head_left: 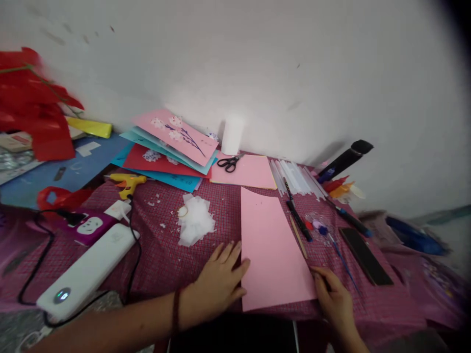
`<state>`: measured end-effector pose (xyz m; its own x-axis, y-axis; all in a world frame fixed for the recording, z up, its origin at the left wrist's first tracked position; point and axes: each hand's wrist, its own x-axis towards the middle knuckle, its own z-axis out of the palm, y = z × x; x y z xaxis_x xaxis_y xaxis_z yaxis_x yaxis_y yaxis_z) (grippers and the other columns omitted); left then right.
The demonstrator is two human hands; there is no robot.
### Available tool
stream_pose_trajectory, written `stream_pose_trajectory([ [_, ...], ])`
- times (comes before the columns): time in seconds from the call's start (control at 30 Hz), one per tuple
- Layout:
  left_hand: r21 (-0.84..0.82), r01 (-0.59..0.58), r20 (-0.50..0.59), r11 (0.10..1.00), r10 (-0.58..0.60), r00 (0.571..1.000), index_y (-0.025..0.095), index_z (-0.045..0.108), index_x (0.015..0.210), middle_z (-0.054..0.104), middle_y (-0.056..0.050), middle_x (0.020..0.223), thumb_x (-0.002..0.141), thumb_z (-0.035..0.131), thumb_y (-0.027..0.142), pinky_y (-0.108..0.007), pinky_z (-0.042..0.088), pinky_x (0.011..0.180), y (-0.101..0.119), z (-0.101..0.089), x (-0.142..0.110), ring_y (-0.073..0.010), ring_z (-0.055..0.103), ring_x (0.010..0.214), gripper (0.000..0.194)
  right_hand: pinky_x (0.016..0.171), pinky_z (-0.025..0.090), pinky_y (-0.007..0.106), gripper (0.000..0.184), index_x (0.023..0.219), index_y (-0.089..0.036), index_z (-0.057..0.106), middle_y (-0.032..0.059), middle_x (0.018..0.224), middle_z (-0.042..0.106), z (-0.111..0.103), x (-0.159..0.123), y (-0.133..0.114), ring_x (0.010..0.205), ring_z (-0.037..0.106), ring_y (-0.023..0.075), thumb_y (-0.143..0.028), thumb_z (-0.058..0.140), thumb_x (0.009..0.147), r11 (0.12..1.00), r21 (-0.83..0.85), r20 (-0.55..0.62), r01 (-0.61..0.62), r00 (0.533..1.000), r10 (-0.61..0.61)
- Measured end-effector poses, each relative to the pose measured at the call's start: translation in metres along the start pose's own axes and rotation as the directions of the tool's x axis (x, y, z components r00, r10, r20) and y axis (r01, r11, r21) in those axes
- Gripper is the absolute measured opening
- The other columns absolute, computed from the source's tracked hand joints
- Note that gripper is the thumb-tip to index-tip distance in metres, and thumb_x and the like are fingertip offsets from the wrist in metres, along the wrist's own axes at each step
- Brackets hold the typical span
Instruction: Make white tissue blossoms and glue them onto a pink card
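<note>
A pink sheet of paper [274,250] lies in front of me on the checked tablecloth, its top edge slightly curved. My left hand [217,279] rests flat with spread fingers at the sheet's left edge, the thumb and a fingertip over the paper. At the lower right edge, my right hand [333,296] pinches the sheet between thumb and forefinger. Just left of the sheet sits a pile of thin white tissue pieces [196,220]. Along its right side lie a thin wooden stick [298,236] and a black pen [300,220].
Finished flower cards [176,132] are stacked at the back left. Black scissors [230,163] lie on more pink paper [253,171]. A yellow glue gun [128,182], a purple power strip [88,226] and a white power bank [88,269] with cables occupy the left; a phone [365,255] lies right.
</note>
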<state>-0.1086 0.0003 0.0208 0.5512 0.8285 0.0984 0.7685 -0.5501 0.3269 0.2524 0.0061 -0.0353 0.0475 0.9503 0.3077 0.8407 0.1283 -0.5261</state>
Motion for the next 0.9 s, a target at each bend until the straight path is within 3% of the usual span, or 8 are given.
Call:
stream_pose_trajectory([
  [0.17, 0.015, -0.002, 0.05, 1.0, 0.001, 0.999, 0.026, 0.041, 0.133, 0.037, -0.013, 0.142, 0.084, 0.046, 0.054, -0.051, 0.027, 0.105, -0.012, 0.008, -0.006, -0.0343, 0.03, 0.132, 0.057, 0.08, 0.051, 0.037, 0.02, 0.094, -0.019, 0.063, 0.0082, 0.093, 0.066, 0.0, -0.002, -0.003, 0.087, 0.063, 0.0222, -0.03, 0.05, 0.084, 0.997, -0.04, 0.007, 0.068, 0.998, -0.068],
  [0.37, 0.077, 0.07, 0.062, 0.995, -0.075, 0.995, 0.027, 0.038, 0.136, 0.038, -0.01, 0.143, 0.086, 0.046, 0.049, -0.051, 0.032, 0.101, -0.012, -0.006, 0.007, -0.0341, 0.035, 0.127, 0.056, 0.08, 0.05, 0.037, 0.021, 0.101, -0.022, 0.062, 0.0064, 0.096, 0.066, -0.002, -0.004, -0.008, 0.089, 0.062, 0.0212, -0.022, 0.05, 0.084, 0.986, -0.009, 0.101, 0.164, 0.982, -0.162],
  [0.53, 0.146, 0.125, 0.017, 0.981, -0.129, 0.992, 0.024, 0.042, 0.134, 0.039, -0.009, 0.143, 0.087, 0.045, 0.045, -0.047, 0.037, 0.098, -0.01, -0.006, 0.018, -0.0319, 0.038, 0.126, 0.052, 0.08, 0.05, 0.036, 0.036, 0.12, -0.025, 0.055, 0.0059, 0.11, 0.066, -0.006, 0.01, -0.024, 0.094, 0.062, 0.0208, -0.017, 0.048, 0.086, 0.949, -0.029, 0.257, 0.313, 0.92, -0.295],
  [0.63, 0.2, 0.159, -0.055, 0.967, -0.151, 0.987, 0.023, 0.046, 0.132, 0.042, -0.009, 0.142, 0.086, 0.048, 0.039, -0.047, 0.036, 0.1, -0.008, 0.005, 0.018, -0.0313, 0.039, 0.126, 0.049, 0.081, 0.05, 0.036, 0.041, 0.125, -0.025, 0.052, 0.0053, 0.119, 0.063, -0.008, 0.016, -0.034, 0.095, 0.063, 0.0188, -0.013, 0.044, 0.086, 0.911, -0.019, 0.34, 0.412, 0.86, -0.381],
  [0.73, 0.241, 0.162, -0.139, 0.957, -0.131, 0.982, 0.02, 0.049, 0.129, 0.043, -0.012, 0.14, 0.084, 0.051, 0.037, -0.05, 0.034, 0.101, -0.008, 0.018, 0.015, -0.0323, 0.04, 0.126, 0.048, 0.081, 0.05, 0.037, 0.045, 0.129, -0.024, 0.048, 0.0064, 0.125, 0.06, -0.009, 0.018, -0.038, 0.1, 0.062, 0.0185, -0.011, 0.041, 0.087, 0.896, -0.037, 0.365, 0.442, 0.841, -0.399],
  [0.9, 0.23, 0.128, -0.182, 0.965, -0.087, 0.979, 0.023, 0.051, 0.128, 0.042, -0.01, 0.141, 0.084, 0.049, 0.038, -0.051, 0.027, 0.105, -0.01, 0.034, 0.008, -0.031, 0.039, 0.127, 0.047, 0.09, 0.048, 0.042, 0.036, 0.117, -0.022, 0.055, 0.0096, 0.119, 0.062, -0.009, 0.007, -0.029, 0.107, 0.06, 0.0203, -0.01, 0.043, 0.085, 0.917, -0.035, 0.247, 0.398, 0.892, -0.378],
])
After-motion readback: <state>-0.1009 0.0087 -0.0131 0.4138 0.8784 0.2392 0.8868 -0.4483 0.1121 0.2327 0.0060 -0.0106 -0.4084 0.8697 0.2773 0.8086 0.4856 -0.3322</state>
